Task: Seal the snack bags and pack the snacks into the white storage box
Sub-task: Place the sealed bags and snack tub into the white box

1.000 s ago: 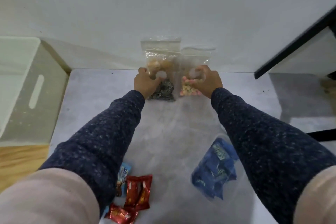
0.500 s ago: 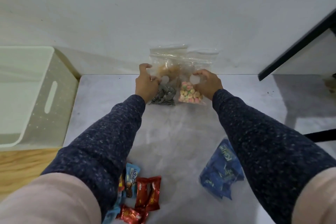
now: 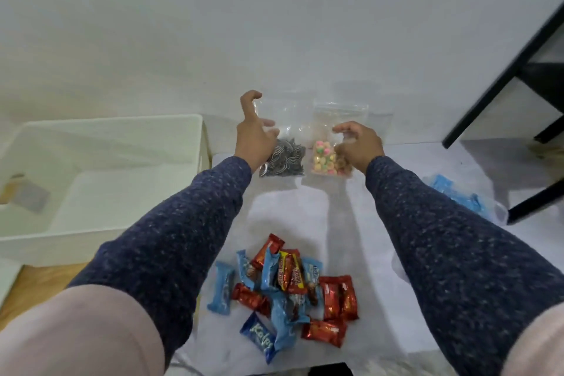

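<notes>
Far left: white storage box (image 3: 100, 143), open and just beside the table (image 3: 305, 210), nothing of the snacks in it yet. Best left where it stands, mouth up, within an easy swing of the arm.

Next, left hand (image 3: 254, 137), raised at the clear bag of dark swirled snacks (image 3: 282, 159), fingers (image 3: 250, 98) spread and loosely hooked, gripping nothing plainly; thumb touching or just short of the plastic, hard to tell. Better to pinch the zip strip at one corner and slide along to the other, pressing air out first, contents kept low against the wall.

Then right hand (image 3: 358, 146), fingers curled onto the front of the bag of pastel sweets (image 3: 328, 159), apparently pinching the film. Same advice: hold the bag upright, run the seal end to end, tug gently to check.

Nearer, middle: loose pile of red and blue wrapped bars (image 3: 283, 287), untouched, to go in afterwards. Far right: a bag of blue packets (image 3: 457, 198), partly hidden by the sleeve.
</notes>
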`<action>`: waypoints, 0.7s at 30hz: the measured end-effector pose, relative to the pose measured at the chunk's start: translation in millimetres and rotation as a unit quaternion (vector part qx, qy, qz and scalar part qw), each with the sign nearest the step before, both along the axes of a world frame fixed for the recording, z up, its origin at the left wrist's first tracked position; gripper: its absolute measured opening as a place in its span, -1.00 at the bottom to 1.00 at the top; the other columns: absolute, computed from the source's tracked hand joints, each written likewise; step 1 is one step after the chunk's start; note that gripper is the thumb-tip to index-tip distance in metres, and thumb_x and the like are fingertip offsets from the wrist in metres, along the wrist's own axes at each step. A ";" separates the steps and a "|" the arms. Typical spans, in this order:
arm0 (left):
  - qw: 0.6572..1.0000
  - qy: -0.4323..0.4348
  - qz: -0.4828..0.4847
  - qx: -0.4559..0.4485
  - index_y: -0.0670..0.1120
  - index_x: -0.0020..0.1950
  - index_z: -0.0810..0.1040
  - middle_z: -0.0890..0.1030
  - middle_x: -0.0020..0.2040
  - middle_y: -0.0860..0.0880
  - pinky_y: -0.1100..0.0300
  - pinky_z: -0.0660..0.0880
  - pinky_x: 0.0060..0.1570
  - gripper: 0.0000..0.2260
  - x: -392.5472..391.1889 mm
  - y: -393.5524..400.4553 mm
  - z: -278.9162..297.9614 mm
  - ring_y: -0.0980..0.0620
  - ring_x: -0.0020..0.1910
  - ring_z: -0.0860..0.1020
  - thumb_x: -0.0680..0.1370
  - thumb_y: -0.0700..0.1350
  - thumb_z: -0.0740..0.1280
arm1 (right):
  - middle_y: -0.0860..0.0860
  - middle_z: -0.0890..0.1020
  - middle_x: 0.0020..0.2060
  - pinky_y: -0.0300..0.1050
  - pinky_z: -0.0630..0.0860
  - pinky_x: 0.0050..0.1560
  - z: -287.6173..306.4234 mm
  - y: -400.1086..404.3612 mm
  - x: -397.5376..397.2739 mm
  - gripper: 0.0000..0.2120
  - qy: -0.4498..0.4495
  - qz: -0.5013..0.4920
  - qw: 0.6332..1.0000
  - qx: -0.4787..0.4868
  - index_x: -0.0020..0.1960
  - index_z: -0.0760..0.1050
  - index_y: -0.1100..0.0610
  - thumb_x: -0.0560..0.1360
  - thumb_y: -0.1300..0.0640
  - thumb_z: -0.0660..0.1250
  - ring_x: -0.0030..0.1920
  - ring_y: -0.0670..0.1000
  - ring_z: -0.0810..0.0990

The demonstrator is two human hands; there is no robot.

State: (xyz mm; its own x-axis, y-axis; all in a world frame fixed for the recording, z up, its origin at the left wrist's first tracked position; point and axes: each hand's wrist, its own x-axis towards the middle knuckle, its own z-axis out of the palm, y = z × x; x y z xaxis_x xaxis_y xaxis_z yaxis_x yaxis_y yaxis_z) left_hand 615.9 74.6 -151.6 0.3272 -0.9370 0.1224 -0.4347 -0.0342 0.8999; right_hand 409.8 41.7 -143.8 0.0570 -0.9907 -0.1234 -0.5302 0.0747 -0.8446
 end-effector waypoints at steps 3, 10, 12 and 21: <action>0.999 -0.032 -0.015 -0.012 0.10 0.32 0.20 0.57 -0.04 -0.07 0.28 0.47 -0.43 -0.46 31.8 24.3 19.9 0.02 -0.36 0.52 0.48 -0.33 0.30 | 0.05 0.52 0.16 -0.42 0.45 -0.44 12.9 19.8 32.2 -0.64 -0.008 0.029 0.999 -0.014 0.13 0.55 0.03 0.43 0.38 0.31 -0.19 -0.05 0.57; 0.997 -0.021 0.059 -0.055 0.09 0.31 0.29 0.51 0.00 -0.06 0.43 0.42 -0.47 -0.49 95.4 61.2 47.5 0.08 -0.35 0.47 0.48 -0.34 0.31 | -0.02 0.52 0.03 -0.38 0.46 -0.24 44.6 30.0 103.5 -0.63 -0.016 0.099 0.992 -0.078 0.10 0.57 -0.02 0.40 0.34 0.33 -0.06 -0.07 0.52; 0.994 -0.021 0.088 -0.062 0.09 0.31 0.30 0.52 -0.02 -0.04 0.38 0.43 -0.43 -0.49 112.5 71.7 52.3 0.07 -0.33 0.47 0.48 -0.34 0.32 | -0.02 0.53 0.03 -0.43 0.44 -0.28 50.5 28.8 123.4 -0.62 -0.013 0.131 0.988 -0.086 0.10 0.57 -0.02 0.39 0.34 0.33 -0.05 -0.07 0.52; 0.985 -0.025 0.164 -0.055 0.11 0.32 0.29 0.50 0.00 -0.04 0.38 0.43 -0.46 -0.49 204.2 102.9 56.4 0.10 -0.36 0.45 0.50 -0.33 0.31 | -0.07 0.56 0.08 -0.18 0.52 0.07 51.3 32.7 228.2 -0.62 -0.052 0.215 0.971 -0.094 0.10 0.57 0.03 0.42 0.39 0.26 0.11 -0.10 0.49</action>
